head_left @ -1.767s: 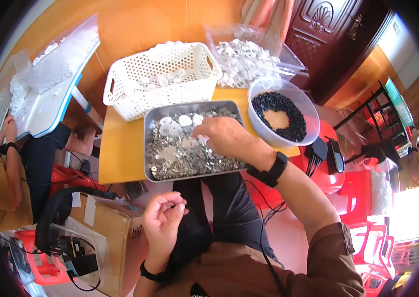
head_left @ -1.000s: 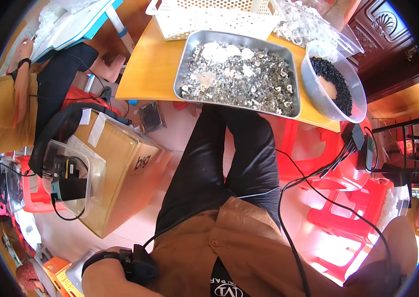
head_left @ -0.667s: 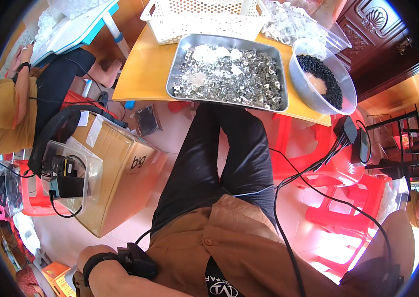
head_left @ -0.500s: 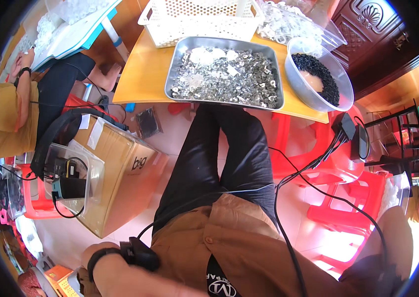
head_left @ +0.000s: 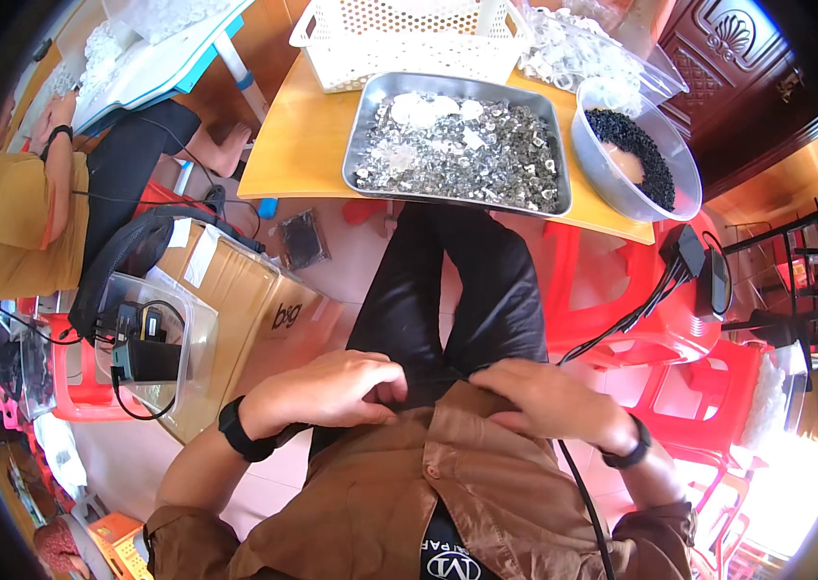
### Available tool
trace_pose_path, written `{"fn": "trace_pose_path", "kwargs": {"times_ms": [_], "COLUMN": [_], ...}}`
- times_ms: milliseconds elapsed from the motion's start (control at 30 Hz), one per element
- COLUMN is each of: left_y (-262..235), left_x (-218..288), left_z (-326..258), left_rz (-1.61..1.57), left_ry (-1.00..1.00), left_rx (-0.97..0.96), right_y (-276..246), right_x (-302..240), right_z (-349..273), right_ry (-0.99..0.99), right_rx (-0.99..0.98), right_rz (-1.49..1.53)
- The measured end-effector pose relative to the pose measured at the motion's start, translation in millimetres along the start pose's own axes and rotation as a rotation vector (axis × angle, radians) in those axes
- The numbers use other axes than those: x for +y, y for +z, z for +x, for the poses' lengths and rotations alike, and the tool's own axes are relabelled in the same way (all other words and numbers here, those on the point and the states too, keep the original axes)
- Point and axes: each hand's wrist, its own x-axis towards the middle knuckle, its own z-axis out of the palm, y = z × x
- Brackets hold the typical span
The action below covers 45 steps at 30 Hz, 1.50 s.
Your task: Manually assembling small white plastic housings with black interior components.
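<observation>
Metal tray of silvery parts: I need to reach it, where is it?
In the head view, the metal tray sits top centre on the yellow table, between white basket and bowl.

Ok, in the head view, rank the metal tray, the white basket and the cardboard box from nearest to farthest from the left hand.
1. Cardboard box: just up and left of the left hand, on the floor.
2. Metal tray: farther up, on the table's near edge.
3. White basket: farthest, behind the tray.

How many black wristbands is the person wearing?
2. One black wristband sits on the left wrist, behind the left hand. The other black wristband is on the right wrist, behind the right hand. Both hands rest at the lap.
</observation>
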Motion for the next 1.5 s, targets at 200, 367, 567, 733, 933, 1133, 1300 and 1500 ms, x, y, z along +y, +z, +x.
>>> {"fn": "trace_pose_path", "kwargs": {"times_ms": [200, 367, 567, 733, 933, 1133, 1300, 1500], "left_y": [-4.3, 25.5, 22.5, 31.3, 45.2, 40.1, 4.2, -33.8], "left_x": [5.3, -0.9, -3.7, -34.8, -29.3, -75.2, -42.1, -7.0], "left_z": [-12.8, -14.2, -14.4, 9.4, 37.8, 27.5, 28.3, 66.4], "left_rz": [-0.072, 0.108, 0.045, 0.249, 0.292, 0.310, 0.335, -0.445], "left_ry": [-0.019, -0.057, -0.093, -0.162, -0.127, -0.261, -0.268, -0.008], "left_rx": [-0.048, 0.132, 0.138, 0.522, 0.508, 0.415, 0.186, 0.668], "right_y": [15.1, 41.9, 22.8, -1.9, -4.4, 24.2, -32.8, -90.8], "right_x": [6.8, 39.5, 28.4, 34.3, 43.3, 96.1, 61.0, 44.3], "right_z": [-3.3, 2.4, -7.8, -28.9, -45.8, -59.7, 7.7, 97.6], "right_ry": [0.041, 0.099, 0.163, 0.434, 0.511, 0.379, 0.144, 0.055], "right_rx": [-0.093, 0.050, -0.052, -0.348, -0.505, -0.641, -0.176, 0.365], "right_rz": [-0.015, -0.157, 0.101, 0.005, -0.162, -0.506, -0.112, -0.302]}}
